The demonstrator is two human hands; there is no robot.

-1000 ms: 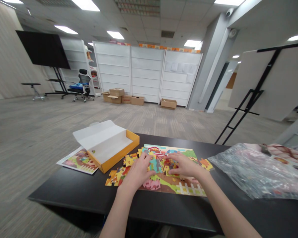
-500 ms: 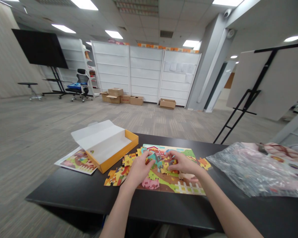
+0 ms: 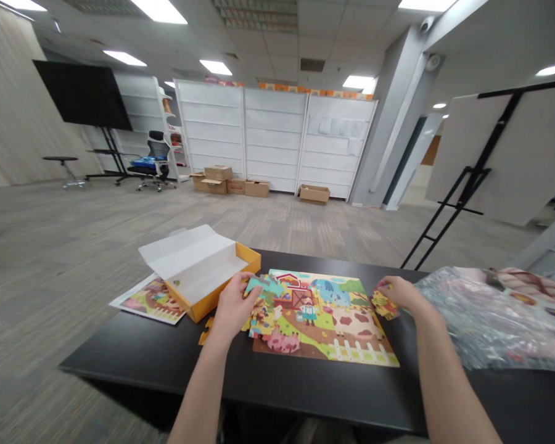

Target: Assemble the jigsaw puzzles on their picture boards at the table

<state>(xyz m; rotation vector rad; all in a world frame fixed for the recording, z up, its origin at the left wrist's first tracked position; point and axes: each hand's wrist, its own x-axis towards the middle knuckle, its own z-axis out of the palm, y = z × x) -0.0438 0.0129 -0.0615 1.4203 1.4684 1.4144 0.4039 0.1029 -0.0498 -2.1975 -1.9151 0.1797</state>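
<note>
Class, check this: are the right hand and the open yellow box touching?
Apart. The head view shows it plainly: the right hand is just right of the puzzle, while the yellow box lies to its left.

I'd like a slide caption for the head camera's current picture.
Left hand and right hand touch loose pieces by opposite sides of a farm-scene puzzle, an open yellow box nearby.

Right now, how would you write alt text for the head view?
A colourful farm jigsaw puzzle lies on a black table. At left, a bare left hand touches loose turquoise pieces; at right, a bare right hand touches yellow pieces. An open yellow cardboard box stands left, a clear plastic bag right.
</note>
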